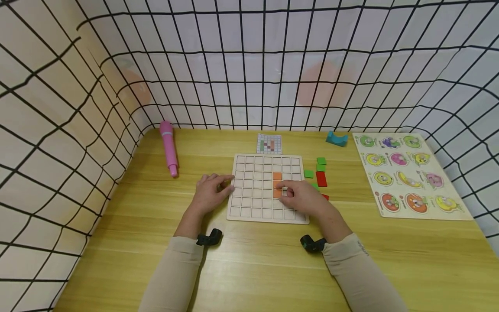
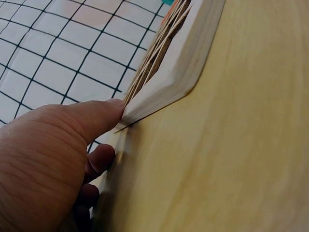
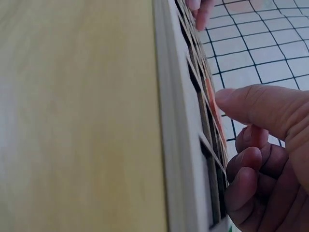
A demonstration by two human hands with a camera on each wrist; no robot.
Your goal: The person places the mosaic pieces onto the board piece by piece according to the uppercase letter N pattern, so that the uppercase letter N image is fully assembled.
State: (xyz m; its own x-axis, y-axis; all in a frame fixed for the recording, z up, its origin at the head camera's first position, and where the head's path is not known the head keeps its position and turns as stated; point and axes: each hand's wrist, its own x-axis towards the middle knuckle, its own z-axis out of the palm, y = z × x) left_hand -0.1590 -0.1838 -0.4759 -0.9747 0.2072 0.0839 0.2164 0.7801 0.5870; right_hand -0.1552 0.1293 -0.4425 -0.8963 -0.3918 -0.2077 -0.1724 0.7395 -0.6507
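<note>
Sleeves (image 1: 171, 277), hands (image 1: 208, 195), wooden table (image 1: 257, 268), gridded walls (image 1: 253, 67)

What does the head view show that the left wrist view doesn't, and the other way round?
Only the head view shows the pink microphone-shaped toy, the small white card with coloured squares, the flat red rectangular pieces and the large pale board of cartoon fruits.

Only the left wrist view gives a close, side-on look at the left thumb against the pale wooden grid board.

Both show the left hand, that board, the yellow wood-grain tabletop and the white backdrop with black grid lines.
</note>
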